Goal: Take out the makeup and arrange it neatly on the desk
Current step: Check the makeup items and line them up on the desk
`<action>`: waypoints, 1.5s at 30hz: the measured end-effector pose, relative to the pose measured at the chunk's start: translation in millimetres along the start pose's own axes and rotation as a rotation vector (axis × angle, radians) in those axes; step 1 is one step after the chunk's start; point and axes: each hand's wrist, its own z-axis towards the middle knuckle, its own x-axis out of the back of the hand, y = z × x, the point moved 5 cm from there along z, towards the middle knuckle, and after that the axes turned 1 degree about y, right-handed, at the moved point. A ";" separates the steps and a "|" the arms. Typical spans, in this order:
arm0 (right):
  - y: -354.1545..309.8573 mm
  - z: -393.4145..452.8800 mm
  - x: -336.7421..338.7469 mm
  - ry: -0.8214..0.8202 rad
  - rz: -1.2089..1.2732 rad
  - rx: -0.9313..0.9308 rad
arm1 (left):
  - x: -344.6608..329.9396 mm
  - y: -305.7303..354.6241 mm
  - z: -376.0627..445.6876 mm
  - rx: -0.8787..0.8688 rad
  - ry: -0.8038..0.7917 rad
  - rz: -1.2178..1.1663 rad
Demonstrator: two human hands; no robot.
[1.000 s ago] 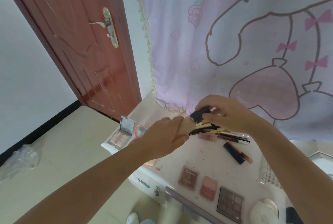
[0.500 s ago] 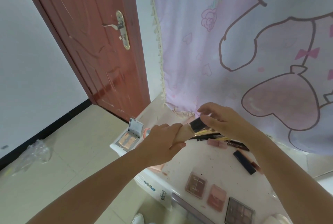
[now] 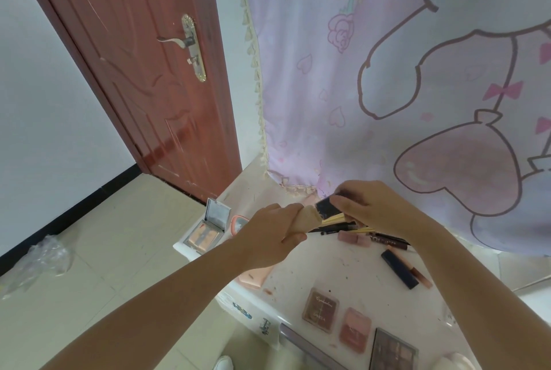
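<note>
Both forearms are bare to the frame's edge, with no sleeves, and a white shoe (image 3: 224,363) shows below.

Desk (image 3: 343,268) layout: open compact (image 3: 205,228) at the 9 o'clock edge; pencils (image 3: 387,240) at 12 o'clock, before the curtain (image 3: 387,86); lipstick tube (image 3: 399,269) at 3 o'clock; three palettes (image 3: 320,310) in a row at 6 o'clock. Door (image 3: 143,71) stands left of the curtain.

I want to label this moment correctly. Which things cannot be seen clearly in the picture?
- Head view: the tan pouch is mostly wrapped by the left hand; its contents are hidden.
- The small black flat item under the right hand: fingers cover part and it is blurred, so its kind is unclear.
- The dark eyeshadow palette is cut off by the bottom edge.
- Print on the brown square compact is too small.
</note>
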 end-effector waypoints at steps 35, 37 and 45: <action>63.0 -4.0 -75.9 -0.115 0.367 -0.126 | -93.5 -44.7 -0.8 0.284 -0.226 -0.382; 86.0 -15.1 -101.0 -0.099 0.243 -0.247 | -108.6 -53.7 -2.3 0.320 -0.220 -0.463; 114.2 -56.3 -186.8 -0.230 -0.290 -0.324 | -144.0 -82.5 5.5 0.407 -0.282 -0.506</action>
